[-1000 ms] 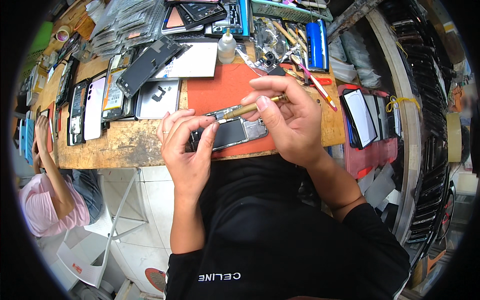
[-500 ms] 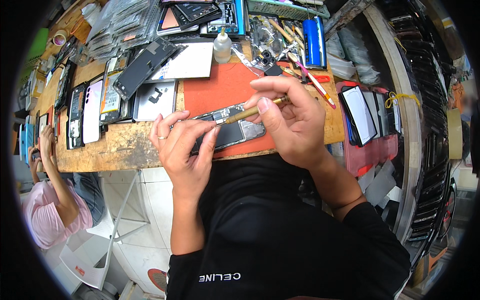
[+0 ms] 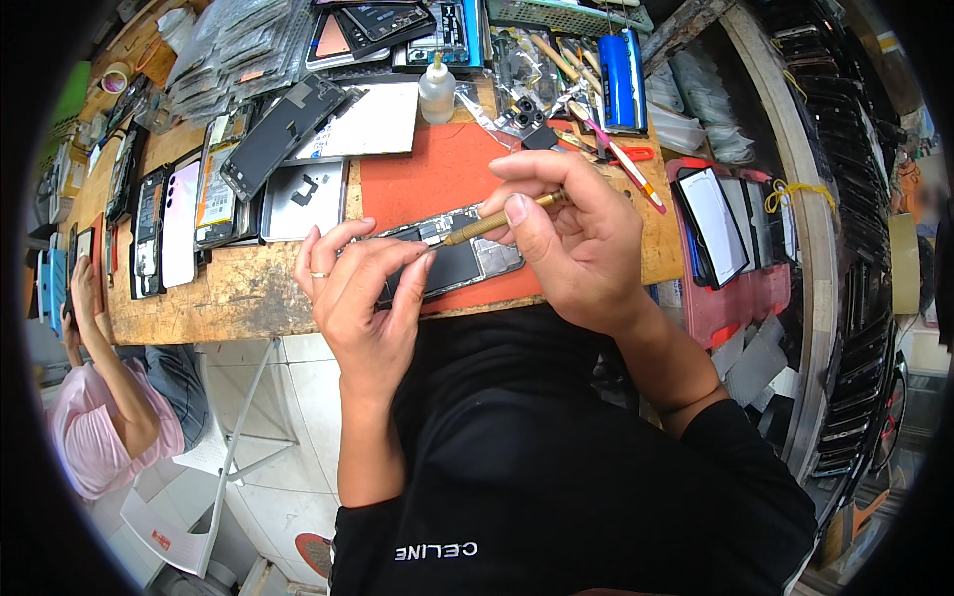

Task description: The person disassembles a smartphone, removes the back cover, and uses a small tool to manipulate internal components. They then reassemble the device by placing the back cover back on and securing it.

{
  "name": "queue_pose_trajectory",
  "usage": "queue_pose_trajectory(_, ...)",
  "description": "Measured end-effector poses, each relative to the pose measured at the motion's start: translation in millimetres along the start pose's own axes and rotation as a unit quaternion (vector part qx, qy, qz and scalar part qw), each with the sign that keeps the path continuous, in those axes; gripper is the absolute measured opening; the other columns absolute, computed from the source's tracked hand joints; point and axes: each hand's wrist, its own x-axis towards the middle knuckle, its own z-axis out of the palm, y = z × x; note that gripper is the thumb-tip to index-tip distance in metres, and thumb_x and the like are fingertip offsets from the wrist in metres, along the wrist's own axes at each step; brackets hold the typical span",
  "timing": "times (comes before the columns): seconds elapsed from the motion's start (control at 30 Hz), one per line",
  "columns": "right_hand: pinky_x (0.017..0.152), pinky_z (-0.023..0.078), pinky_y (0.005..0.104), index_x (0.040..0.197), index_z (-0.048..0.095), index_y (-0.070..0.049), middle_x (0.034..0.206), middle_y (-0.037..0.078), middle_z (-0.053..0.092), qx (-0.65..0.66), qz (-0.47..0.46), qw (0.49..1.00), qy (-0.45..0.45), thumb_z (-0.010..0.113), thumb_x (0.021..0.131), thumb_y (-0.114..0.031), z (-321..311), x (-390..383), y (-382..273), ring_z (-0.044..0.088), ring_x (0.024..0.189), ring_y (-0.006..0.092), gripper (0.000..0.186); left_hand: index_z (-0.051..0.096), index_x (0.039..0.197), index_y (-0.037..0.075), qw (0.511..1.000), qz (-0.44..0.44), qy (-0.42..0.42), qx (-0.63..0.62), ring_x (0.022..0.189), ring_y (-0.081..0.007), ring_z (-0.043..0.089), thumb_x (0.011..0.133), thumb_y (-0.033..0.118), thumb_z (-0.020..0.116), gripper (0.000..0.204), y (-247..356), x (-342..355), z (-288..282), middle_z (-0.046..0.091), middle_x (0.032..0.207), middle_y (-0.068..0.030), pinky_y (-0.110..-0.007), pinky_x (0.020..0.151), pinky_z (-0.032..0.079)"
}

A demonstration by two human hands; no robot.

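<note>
An opened smartphone (image 3: 452,266), its circuit board and dark battery bare, lies tilted on an orange-red mat (image 3: 417,179) at the bench's near edge. My right hand (image 3: 581,243) grips a brass-coloured screwdriver (image 3: 482,227) between thumb and fingers, its shaft pointing left and down over the phone's upper part. My left hand (image 3: 363,288), with a ring on one finger, rests at the phone's left end. Its thumb and index fingertip come together beside the screwdriver's tip; whatever they pinch is too small to make out. Its other fingers are raised and partly bent.
A dropper bottle (image 3: 437,91) stands behind the mat. Phone parts and a white box (image 3: 373,124) crowd the left. Behind to the right lie a blue cylinder (image 3: 621,84), a pen-like tool (image 3: 636,174) and red-handled pliers (image 3: 636,154). Another person (image 3: 109,417) sits far left.
The view has shifted slightly, so the bench things sit a little further left. Both hands keep nearly the same hold over the phone. The other person's hands have moved slightly.
</note>
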Motion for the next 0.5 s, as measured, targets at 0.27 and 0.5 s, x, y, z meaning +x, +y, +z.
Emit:
queue_pose_trajectory(0.27,0.086,0.064,0.0269,0.139,0.061,0.008,0.111,0.012,0.075,-0.034,-0.019,0.999,-0.034,0.059,0.111,0.0,-6.1,-0.8,0.0,0.074,0.098,0.0119,0.029,0.085,0.098,0.014,1.0,-0.004,-0.006,0.0,0.115,-0.0261,0.071,0.086,0.01,0.09,0.014,-1.9,-1.8,0.4,0.08,0.097,0.0001,-0.053,0.124,0.032)
queue_pose_trajectory(0.5,0.077,0.061,0.0343,0.126,0.07,0.004,0.096,0.012,0.075,-0.218,-0.149,0.961,-0.087,0.065,0.098,0.008,-22.3,-2.6,-4.0,0.077,0.085,0.0226,0.029,0.075,0.093,0.008,1.0,-0.004,-0.01,0.011,0.105,-0.0285,0.071,0.101,0.012,0.076,0.009,-9.6,-7.3,0.2,0.076,0.093,-0.003,-0.051,0.12,0.037)
